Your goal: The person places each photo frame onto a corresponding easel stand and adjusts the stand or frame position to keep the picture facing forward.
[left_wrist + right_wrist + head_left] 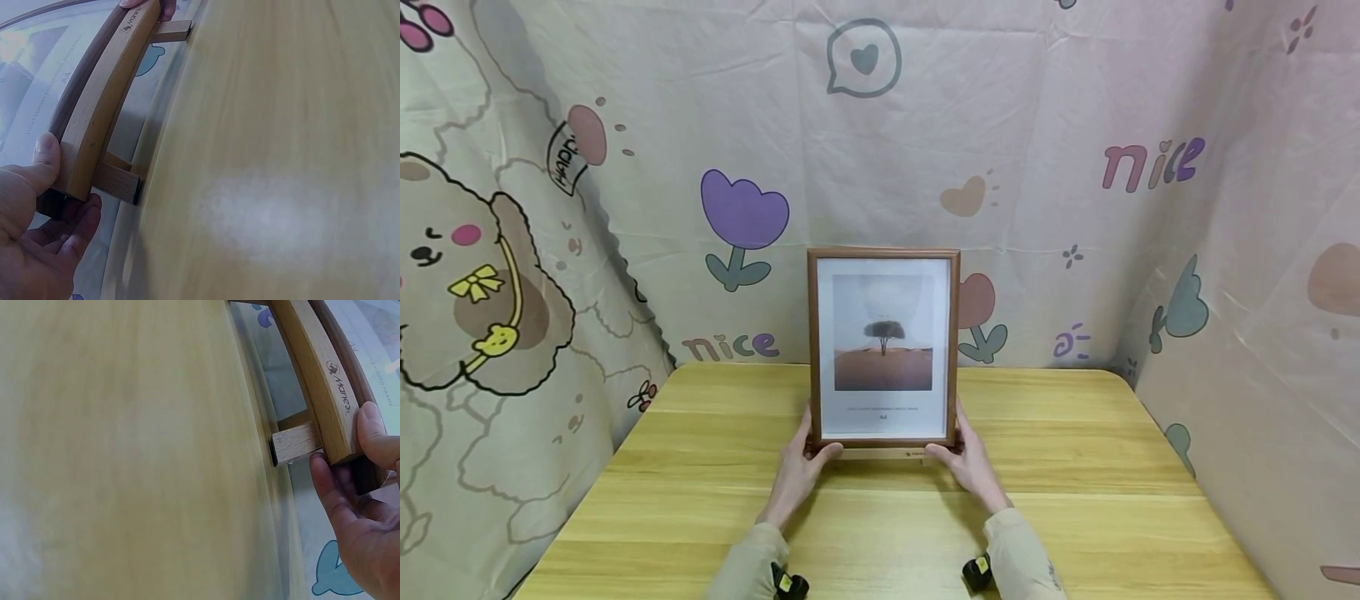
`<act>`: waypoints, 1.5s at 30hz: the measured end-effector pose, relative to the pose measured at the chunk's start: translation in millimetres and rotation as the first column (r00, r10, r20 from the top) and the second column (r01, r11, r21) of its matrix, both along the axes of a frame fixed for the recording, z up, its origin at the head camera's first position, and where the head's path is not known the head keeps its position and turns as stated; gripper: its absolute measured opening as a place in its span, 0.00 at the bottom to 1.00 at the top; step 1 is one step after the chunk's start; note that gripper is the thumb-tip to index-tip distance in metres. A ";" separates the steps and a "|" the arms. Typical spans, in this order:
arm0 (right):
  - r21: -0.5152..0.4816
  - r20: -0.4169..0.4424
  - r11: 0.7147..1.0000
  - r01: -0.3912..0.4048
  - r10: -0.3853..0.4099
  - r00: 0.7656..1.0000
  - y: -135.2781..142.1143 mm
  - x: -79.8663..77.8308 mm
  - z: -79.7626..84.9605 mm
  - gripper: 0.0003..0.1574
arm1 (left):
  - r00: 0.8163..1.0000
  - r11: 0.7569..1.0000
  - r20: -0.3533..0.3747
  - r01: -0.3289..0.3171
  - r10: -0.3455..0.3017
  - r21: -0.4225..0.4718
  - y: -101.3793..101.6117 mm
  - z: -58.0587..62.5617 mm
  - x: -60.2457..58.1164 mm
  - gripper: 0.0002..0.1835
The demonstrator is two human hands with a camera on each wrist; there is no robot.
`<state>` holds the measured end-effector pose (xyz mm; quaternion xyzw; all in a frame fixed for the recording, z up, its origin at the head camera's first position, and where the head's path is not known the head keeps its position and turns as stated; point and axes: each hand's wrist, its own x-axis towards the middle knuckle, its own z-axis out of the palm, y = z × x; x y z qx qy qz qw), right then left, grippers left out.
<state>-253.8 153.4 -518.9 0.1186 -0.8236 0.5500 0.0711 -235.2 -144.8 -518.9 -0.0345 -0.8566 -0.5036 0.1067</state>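
A brown-framed picture frame point(953, 350) stands upright near the table's middle, showing a tree print behind its clear front. Below its bottom edge runs the pale wooden ledge of a small easel point(94, 131), which has short legs and a printed logo. My left hand point(799, 467) holds the frame's lower left corner, thumb in front and fingers curled under the ledge. At the lower right corner, my right hand point(970, 462) grips likewise, its thumb against the frame edge beside the easel ledge point(325, 381). Whether the easel's feet touch the table cannot be told.
The wood-grain table point(1075, 517) spreads around the frame on both sides and in front. A printed cloth point(880, 150) hangs behind the table and along both sides. Black devices with yellow marks sit at both wrists, over beige sleeves.
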 end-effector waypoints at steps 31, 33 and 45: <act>-0.020 0.044 0.999 0.042 -0.041 0.998 12.8 2.0 1.4 0.65 | 0.999 0.999 -0.022 0.029 -0.029 0.014 12.4 -0.4 -6.0 0.51; -0.018 0.041 0.999 0.043 -0.042 0.998 13.6 1.7 0.6 0.64 | 0.999 0.999 -0.018 0.031 -0.031 0.011 13.0 -0.2 -6.5 0.51; -0.016 0.049 0.998 0.055 -0.054 0.997 16.9 2.9 0.8 0.65 | 0.999 0.999 -0.022 0.040 -0.040 0.022 16.9 1.1 -7.4 0.51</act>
